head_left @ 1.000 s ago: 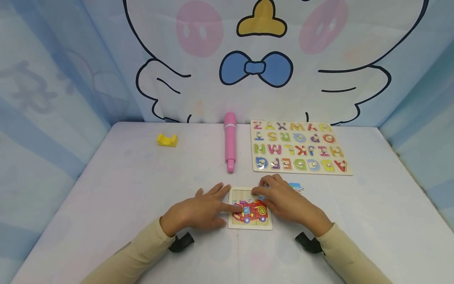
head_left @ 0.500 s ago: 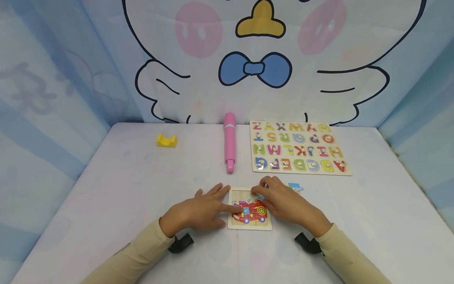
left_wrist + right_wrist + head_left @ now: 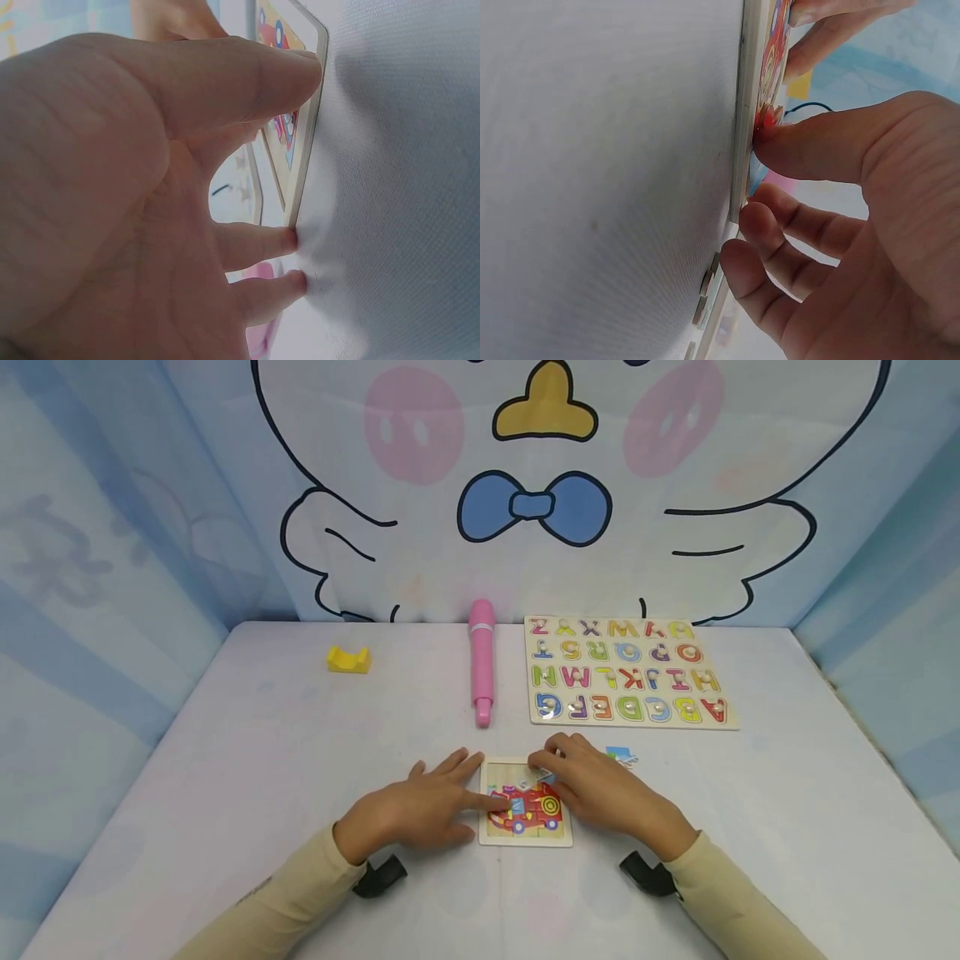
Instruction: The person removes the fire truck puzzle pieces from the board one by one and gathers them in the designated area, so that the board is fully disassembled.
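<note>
A small square jigsaw puzzle with a red fire engine picture lies in a pale wooden frame [image 3: 525,842] on the table. My left hand [image 3: 423,810] rests at its left side, index finger stretched over the picture. In the left wrist view, the left thumb [image 3: 292,75] lies along the frame's near edge and two fingertips touch down by its corner. At the upper right of the puzzle, my right hand [image 3: 600,781] pinches a bluish puzzle piece [image 3: 545,776], tilted over the bare upper part of the board. The right thumb [image 3: 780,150] presses close to the picture.
Loose puzzle pieces [image 3: 621,754] lie just beyond my right hand. Behind them is an alphabet peg board [image 3: 633,724]. A pink pen-shaped toy [image 3: 482,664] lies beyond the puzzle, and a yellow block [image 3: 348,661] sits at the far left. A cartoon curtain hangs behind the table.
The head view has drifted slightly, shifting the scene left. Both hands keep their places at the puzzle, with the piece still between the right fingers.
</note>
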Motion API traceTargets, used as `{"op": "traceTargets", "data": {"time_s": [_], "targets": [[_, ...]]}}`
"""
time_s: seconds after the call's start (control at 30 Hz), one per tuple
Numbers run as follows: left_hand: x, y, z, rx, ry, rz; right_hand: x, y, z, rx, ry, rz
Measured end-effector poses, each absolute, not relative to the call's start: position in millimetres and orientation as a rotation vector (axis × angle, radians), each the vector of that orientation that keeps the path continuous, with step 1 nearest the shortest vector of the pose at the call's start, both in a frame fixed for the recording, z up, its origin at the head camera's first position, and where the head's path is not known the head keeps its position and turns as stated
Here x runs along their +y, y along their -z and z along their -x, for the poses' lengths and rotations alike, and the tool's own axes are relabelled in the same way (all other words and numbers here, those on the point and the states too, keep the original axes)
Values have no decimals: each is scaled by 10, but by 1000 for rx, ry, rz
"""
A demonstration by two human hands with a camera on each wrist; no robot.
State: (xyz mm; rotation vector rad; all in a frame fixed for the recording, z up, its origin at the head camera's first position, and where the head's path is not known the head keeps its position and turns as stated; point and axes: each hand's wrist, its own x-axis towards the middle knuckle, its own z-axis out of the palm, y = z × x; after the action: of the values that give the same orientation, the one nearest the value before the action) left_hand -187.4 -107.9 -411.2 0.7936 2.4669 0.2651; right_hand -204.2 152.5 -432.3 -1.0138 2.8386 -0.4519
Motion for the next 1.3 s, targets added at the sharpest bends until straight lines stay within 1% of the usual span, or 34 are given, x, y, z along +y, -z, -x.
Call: {"op": "traceTargets", "data": {"time_s": [0.6,1.3], "targets": [[-1082,4112,1865,2468,-273,-803,1530,4343,2043,2849,467,1066],[-1087,4114,1868,2476,-274,-816,1557,4306,2074,2812,587,1035]]}}
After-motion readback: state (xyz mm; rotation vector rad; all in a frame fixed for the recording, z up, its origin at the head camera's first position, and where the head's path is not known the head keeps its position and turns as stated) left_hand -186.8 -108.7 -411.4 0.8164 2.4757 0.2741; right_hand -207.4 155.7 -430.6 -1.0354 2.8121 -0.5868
